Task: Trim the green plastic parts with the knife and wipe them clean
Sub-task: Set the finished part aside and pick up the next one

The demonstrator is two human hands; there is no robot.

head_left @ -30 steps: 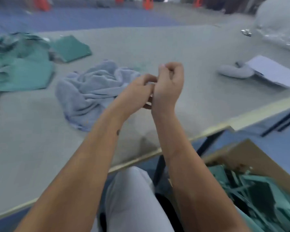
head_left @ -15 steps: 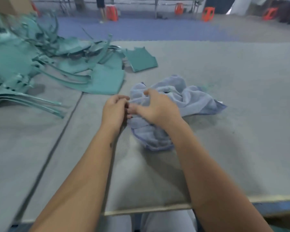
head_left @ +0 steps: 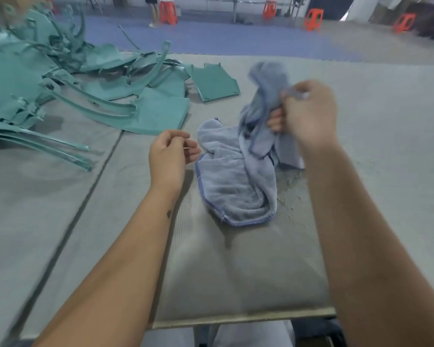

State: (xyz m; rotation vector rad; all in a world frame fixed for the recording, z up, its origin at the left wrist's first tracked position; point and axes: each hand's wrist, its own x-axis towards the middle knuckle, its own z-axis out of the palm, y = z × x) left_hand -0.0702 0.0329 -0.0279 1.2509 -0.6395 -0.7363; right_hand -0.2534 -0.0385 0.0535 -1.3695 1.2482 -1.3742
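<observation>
So right now my right hand (head_left: pixel 308 113) has a fistful of the blue cloth (head_left: pixel 238 171), fingers curled round one end and holding it up off the table (head_left: pixel 386 146), while the other end of it lies crumpled on the grey surface just in front of me. The raised bit is blurry. My left hand (head_left: pixel 169 152) is just left of the cloth, not touching it as far as I can see, with thumb and forefinger pinched on something thin and pale. Might be the knife, honestly can't tell, it's too small to make out.

The green plastic parts (head_left: pixel 68 78) are heaped at the far left of the table, a tangle of curved strips and flat panels. One flat green panel (head_left: pixel 214 82) lies on its own at the right edge of the heap, near the raised cloth. Little pale shavings (head_left: pixel 290 194) are scattered on the table just right of the cloth. Orange stools (head_left: pixel 313 18) stand on the floor in the background.
</observation>
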